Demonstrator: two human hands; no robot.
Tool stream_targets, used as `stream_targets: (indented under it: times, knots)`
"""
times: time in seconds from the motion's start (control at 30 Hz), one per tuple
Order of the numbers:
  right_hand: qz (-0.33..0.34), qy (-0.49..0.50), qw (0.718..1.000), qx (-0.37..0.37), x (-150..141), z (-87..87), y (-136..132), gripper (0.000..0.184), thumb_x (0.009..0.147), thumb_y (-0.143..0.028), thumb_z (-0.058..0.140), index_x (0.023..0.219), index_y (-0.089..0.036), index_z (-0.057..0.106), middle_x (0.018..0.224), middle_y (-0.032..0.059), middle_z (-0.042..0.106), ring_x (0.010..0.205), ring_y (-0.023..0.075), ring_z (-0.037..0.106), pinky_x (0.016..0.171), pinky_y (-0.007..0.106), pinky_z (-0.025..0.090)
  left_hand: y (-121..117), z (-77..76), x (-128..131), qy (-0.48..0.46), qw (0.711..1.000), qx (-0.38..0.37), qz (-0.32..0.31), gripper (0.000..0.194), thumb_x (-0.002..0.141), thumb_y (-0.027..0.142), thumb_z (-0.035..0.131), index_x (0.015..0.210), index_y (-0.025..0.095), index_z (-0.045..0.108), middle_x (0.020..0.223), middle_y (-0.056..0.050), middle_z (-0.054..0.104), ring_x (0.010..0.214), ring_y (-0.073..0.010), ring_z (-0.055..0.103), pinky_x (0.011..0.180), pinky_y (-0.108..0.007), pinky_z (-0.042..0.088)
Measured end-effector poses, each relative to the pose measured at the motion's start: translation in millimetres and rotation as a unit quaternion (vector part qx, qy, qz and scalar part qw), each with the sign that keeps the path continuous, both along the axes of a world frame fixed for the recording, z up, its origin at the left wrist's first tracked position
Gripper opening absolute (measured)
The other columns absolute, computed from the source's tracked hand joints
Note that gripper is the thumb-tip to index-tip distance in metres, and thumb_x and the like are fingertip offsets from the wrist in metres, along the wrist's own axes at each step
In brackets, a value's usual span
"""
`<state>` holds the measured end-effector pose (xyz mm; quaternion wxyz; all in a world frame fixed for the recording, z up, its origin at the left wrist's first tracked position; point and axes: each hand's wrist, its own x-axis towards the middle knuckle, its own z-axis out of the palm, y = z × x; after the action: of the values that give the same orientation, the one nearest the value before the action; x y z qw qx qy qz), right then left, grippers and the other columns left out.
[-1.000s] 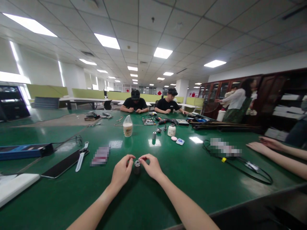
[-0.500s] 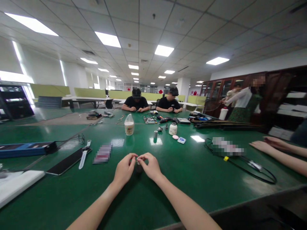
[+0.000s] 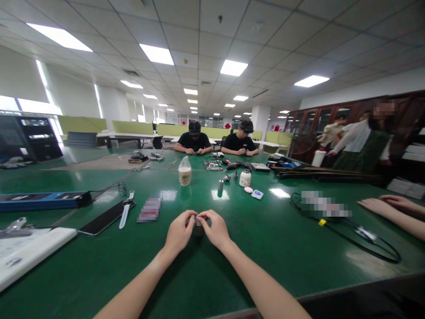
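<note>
My left hand point(image 3: 180, 230) and my right hand point(image 3: 214, 228) meet at a small dark cylinder with a shiny top point(image 3: 198, 223) standing on the green table. The fingertips of each are closed in a pinch at its upper end. They partly cover the top, so its exact kind does not show. Farther back stands a silver cylinder point(image 3: 221, 185), with a small metal part point(image 3: 226, 178) just behind it.
Beyond are a bagged cup point(image 3: 185, 173), a white jar point(image 3: 245, 178) and a circuit board point(image 3: 212, 165). To the left lie a watch point(image 3: 126, 210), a black tablet-like slab point(image 3: 102, 219) and a clipboard point(image 3: 20, 228). A black cable point(image 3: 365, 248) and another person's hands point(image 3: 378, 204) are at right.
The whole view has shifted slightly, so things sit farther right in the picture. Both my hands stay pinched at the small cylinder, with only slight finger movement.
</note>
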<state>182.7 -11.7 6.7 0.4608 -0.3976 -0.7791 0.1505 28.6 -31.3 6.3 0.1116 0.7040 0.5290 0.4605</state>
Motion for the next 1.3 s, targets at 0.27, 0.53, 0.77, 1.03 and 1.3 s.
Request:
stream_targets:
  times: [0.27,0.53,0.77,1.03,1.3]
  knots:
    - [-0.006,-0.020,0.999,-0.024,2,-0.5,-2,0.019,0.089,-0.028,0.050,0.093,-0.022,0.068,0.092,0.0024,0.065,0.077,0.0133,0.060,0.075,0.025,0.046,2,-4.6,1,0.002,1.000,0.005,-0.009,0.029,0.088,0.038,0.043,0.099,0.020,0.064,0.085,-0.003,0.068,0.066,-0.0146,0.058,0.064,-0.026,0.045]
    - [-0.017,0.035,0.995,-0.092,2,-4.2,1,0.027,0.086,-0.017,0.041,0.104,-0.024,0.061,0.092,0.0006,0.068,0.083,0.0144,0.064,0.077,0.025,0.047,6,-6.1,0,0.008,1.000,0.014,-0.016,0.033,0.084,0.044,0.051,0.099,0.019,0.067,0.086,-0.005,0.067,0.073,-0.0167,0.059,0.070,-0.029,0.047]
    - [-0.020,0.026,0.992,-0.123,2,-10.2,4,0.031,0.077,-0.013,0.046,0.102,-0.024,0.059,0.086,-0.0011,0.069,0.075,0.0136,0.064,0.071,0.024,0.047,7,-6.0,-1,0.010,0.999,0.033,-0.010,0.028,0.083,0.045,0.055,0.086,0.024,0.074,0.083,-0.005,0.067,0.081,-0.0190,0.059,0.072,-0.029,0.046]
    - [-0.029,0.006,0.991,-0.128,1,-11.7,4,0.037,0.068,-0.007,0.046,0.097,-0.025,0.060,0.086,-0.0025,0.069,0.069,0.0125,0.063,0.069,0.024,0.047,21,-4.5,-23,0.048,0.993,0.070,0.076,0.030,0.084,0.046,0.054,0.090,0.026,0.075,0.085,-0.006,0.067,0.086,-0.0217,0.056,0.080,-0.034,0.043]
    - [-0.032,-0.007,0.990,-0.136,1,-9.5,2,0.035,0.068,-0.008,0.047,0.095,-0.025,0.061,0.085,-0.0025,0.069,0.068,0.0125,0.062,0.068,0.023,0.046,39,-28.1,-53,0.183,0.968,-0.023,0.171,0.028,0.081,0.044,0.057,0.084,0.026,0.078,0.078,-0.010,0.068,0.075,-0.0242,0.053,0.067,-0.031,0.040]
